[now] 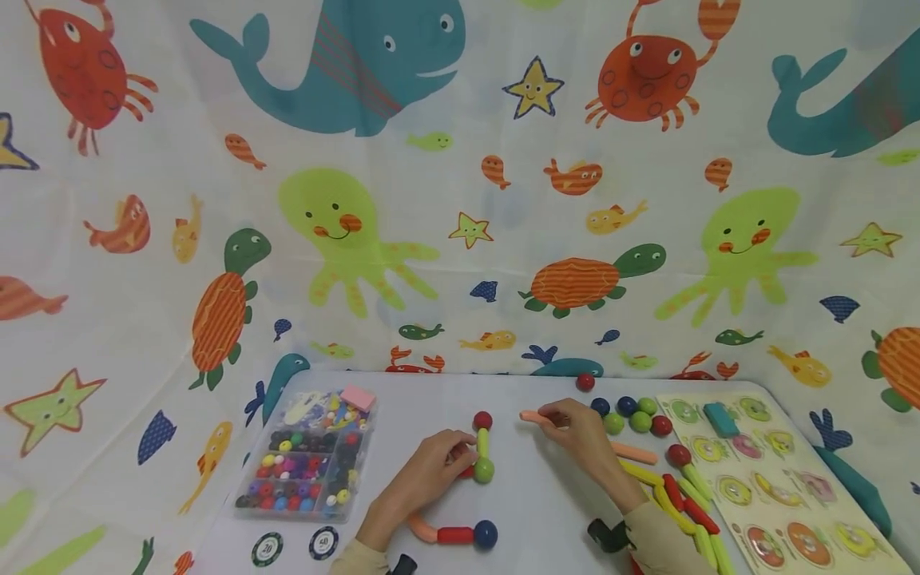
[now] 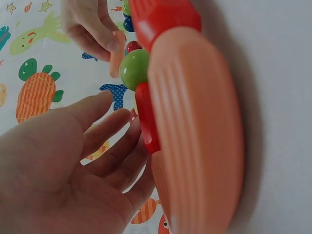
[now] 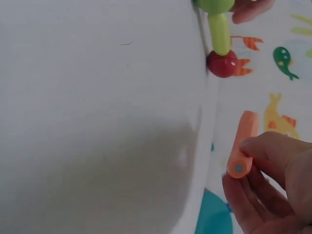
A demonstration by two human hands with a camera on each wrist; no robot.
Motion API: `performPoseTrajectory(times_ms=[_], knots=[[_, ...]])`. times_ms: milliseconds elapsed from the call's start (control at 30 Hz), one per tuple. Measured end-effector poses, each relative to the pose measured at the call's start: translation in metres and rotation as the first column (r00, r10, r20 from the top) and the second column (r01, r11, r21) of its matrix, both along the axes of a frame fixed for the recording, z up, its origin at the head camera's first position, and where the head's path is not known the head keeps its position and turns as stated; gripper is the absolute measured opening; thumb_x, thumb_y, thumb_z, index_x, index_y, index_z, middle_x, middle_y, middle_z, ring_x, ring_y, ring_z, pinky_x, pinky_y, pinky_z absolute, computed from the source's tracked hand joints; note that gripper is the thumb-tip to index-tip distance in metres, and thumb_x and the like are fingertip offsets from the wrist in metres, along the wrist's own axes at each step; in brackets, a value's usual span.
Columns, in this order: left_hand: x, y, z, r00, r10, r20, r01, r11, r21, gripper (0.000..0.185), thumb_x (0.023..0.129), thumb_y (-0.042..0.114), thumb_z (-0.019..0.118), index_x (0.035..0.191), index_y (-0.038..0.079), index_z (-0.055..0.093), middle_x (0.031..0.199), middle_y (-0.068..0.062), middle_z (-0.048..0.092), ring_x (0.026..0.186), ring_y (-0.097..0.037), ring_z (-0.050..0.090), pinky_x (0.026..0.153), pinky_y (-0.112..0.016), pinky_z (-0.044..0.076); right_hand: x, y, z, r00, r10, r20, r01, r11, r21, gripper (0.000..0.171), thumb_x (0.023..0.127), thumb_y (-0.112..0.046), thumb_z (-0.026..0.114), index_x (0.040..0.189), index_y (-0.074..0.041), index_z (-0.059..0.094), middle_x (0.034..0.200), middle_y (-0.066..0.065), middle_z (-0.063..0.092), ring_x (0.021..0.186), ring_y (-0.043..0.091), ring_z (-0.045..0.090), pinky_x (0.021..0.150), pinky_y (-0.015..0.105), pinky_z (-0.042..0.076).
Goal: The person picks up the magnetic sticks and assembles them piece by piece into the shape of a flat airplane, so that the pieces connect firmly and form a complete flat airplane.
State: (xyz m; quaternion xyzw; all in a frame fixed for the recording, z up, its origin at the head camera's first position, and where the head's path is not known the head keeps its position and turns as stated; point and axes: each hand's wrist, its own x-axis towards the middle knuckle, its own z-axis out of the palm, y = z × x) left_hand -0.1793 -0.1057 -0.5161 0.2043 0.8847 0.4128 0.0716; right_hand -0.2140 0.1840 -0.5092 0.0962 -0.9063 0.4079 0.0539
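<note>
My right hand (image 1: 575, 427) pinches a straight orange magnetic stick (image 3: 244, 139) between thumb and fingers, its grey end dot facing the right wrist camera. To its left, a joined magnetic piece has a red ball (image 1: 482, 420), a light green stick (image 1: 482, 442), a green ball (image 1: 484, 469) and a red stick (image 2: 147, 117). My left hand (image 2: 87, 161) is beside this piece, fingers loosely extended, fingertips right at the red stick. Nearer the body, a curved orange stick (image 2: 195, 131) connects to another red stick (image 1: 456, 535) and a dark blue ball (image 1: 485, 534).
A compartment box of beads (image 1: 302, 459) stands on the left, with two round chips (image 1: 267, 549) in front. Loose balls (image 1: 640, 421) and coloured sticks (image 1: 672, 495) lie at right, beside a fruit picture board (image 1: 772, 463) bearing a teal block (image 1: 721, 420). A printed curtain (image 1: 460, 192) hangs behind.
</note>
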Motion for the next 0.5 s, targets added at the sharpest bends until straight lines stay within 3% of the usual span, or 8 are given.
performPoseTrajectory(times_ms=[233, 500], knots=[[-0.001, 0.002, 0.001, 1.0, -0.004, -0.006, 0.004, 1.0, -0.014, 0.029, 0.101, 0.03, 0.064, 0.124, 0.012, 0.069, 0.093, 0.01, 0.061, 0.085, -0.003, 0.055, 0.077, -0.021, 0.05, -0.018, -0.021, -0.01, 0.997, 0.063, -0.049, -0.06, 0.997, 0.05, 0.022, 0.085, -0.008, 0.082, 0.105, -0.015, 0.077, 0.098, -0.004, 0.072, 0.089, 0.012, 0.068, 0.083, 0.029, 0.059], [-0.002, 0.001, 0.002, 1.0, 0.005, 0.008, -0.005, 1.0, -0.024, 0.03, 0.101, 0.03, 0.064, 0.124, 0.012, 0.069, 0.095, 0.009, 0.062, 0.085, -0.003, 0.055, 0.078, -0.021, 0.05, -0.026, -0.035, -0.013, 0.992, 0.098, -0.076, -0.089, 0.989, 0.12, 0.021, 0.084, -0.01, 0.083, 0.104, -0.016, 0.077, 0.096, -0.005, 0.072, 0.089, 0.011, 0.066, 0.086, 0.033, 0.058]])
